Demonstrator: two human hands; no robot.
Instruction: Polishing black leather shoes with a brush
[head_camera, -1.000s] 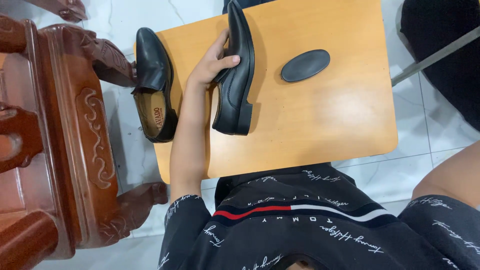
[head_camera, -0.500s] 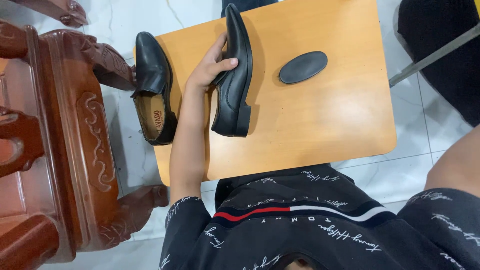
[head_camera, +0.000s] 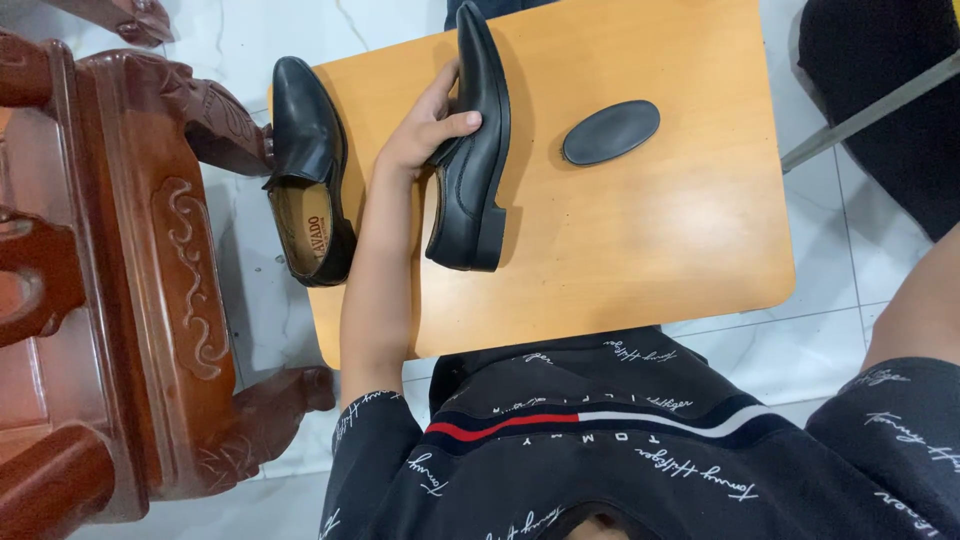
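Gripping the black shoe (head_camera: 472, 160) at its opening, the left hand (head_camera: 425, 130) has its fingers clamped on it, tipped sideways on the wooden table (head_camera: 650, 230). Judged stiff, light, smooth leather; hold at the opening or heel. Right hand not visible.

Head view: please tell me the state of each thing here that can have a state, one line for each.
Left hand: shut on the shoe on its side.
Shoe on its side: tipped on the table, held by the hand.
Second shoe: upright at the table's left edge, opening up, untouched.
Oval brush: flat on the table, free.
Wooden table: level, bearing all three.
Right hand: out of view.
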